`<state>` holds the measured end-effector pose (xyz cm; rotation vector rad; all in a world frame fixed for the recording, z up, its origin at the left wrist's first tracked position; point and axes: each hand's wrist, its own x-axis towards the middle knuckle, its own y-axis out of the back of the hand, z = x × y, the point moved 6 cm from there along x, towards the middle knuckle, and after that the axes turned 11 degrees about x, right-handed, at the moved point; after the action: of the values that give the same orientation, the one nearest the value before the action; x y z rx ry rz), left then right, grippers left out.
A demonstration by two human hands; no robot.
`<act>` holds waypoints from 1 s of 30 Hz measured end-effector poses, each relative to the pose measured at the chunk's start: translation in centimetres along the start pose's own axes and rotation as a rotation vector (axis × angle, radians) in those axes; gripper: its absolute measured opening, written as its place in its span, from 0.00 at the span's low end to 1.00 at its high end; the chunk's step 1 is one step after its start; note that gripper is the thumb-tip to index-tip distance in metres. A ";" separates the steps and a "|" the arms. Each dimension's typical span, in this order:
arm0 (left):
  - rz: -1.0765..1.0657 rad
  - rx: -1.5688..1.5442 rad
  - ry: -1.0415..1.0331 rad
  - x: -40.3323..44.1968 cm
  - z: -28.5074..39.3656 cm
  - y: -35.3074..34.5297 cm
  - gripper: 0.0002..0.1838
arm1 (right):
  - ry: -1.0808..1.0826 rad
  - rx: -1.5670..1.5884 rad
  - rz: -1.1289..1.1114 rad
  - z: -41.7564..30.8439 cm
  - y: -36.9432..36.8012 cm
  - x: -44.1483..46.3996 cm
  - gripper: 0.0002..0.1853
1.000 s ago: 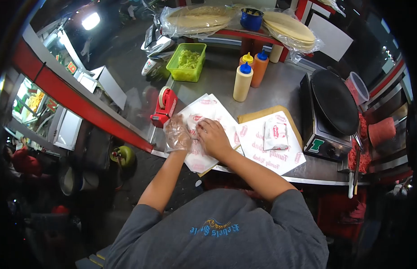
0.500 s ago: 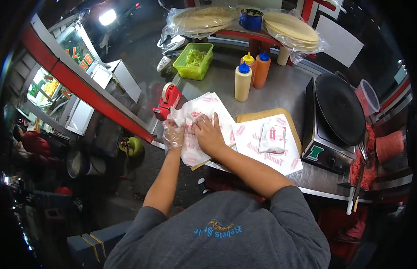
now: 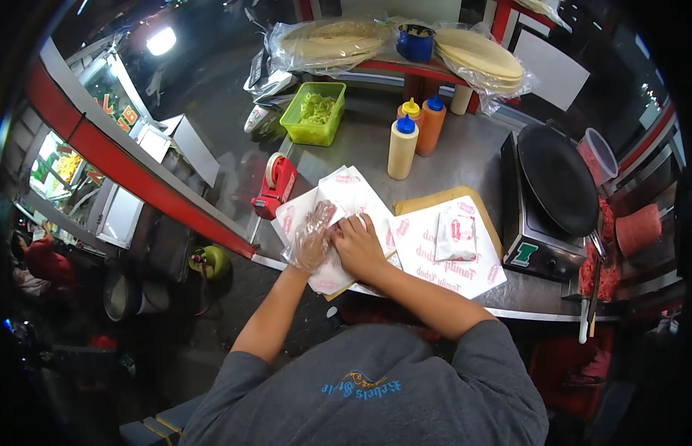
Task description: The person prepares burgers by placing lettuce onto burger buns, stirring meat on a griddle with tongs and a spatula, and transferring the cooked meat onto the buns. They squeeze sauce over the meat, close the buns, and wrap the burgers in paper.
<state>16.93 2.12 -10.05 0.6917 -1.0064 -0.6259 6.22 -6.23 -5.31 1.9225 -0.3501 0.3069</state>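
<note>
Printed white wrapping paper point(image 3: 368, 195) lies at the counter's front left, with both hands on it. My left hand point(image 3: 313, 239), in a clear plastic glove, presses on the paper with its fingers pointing away from me. Bare and touching it on the right, my right hand point(image 3: 358, 245) has its fingers bent over the same paper; what lies beneath the fingers is hidden. To the right, a wrapped packet point(image 3: 456, 236) rests on another printed sheet point(image 3: 424, 256) over brown paper point(image 3: 465, 187). A red tape dispenser point(image 3: 275, 187) stands beyond my left hand.
Squeeze bottles point(image 3: 402, 149) and a green tub of shredded greens point(image 3: 313, 113) stand further back. A black round pan point(image 3: 558, 178) sits on a stove point(image 3: 539, 249) at the right. Bagged flatbreads point(image 3: 480, 56) and a blue pot point(image 3: 415, 43) occupy the back shelf.
My gloved left hand has moved from the paper's left edge inward, beside my right hand. A paper flap now lies spread out to the left. The camera view has shifted slightly.
</note>
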 end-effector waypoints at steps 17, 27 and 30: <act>-0.052 0.264 0.053 2.4 -2.2 -1.6 0.30 | -0.526 0.349 0.329 14.2 -0.1 8.7 0.15; -0.246 0.367 0.390 1.5 -2.2 -2.1 0.39 | -0.372 0.648 0.085 8.3 -0.5 8.4 0.08; -0.188 0.550 0.321 0.3 -2.7 -3.0 0.36 | 0.069 0.302 0.179 4.8 -2.5 3.8 0.13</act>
<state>18.99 0.62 -13.15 1.3395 -0.8172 -0.3775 10.93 -10.21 -7.71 2.1731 -0.4512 0.5704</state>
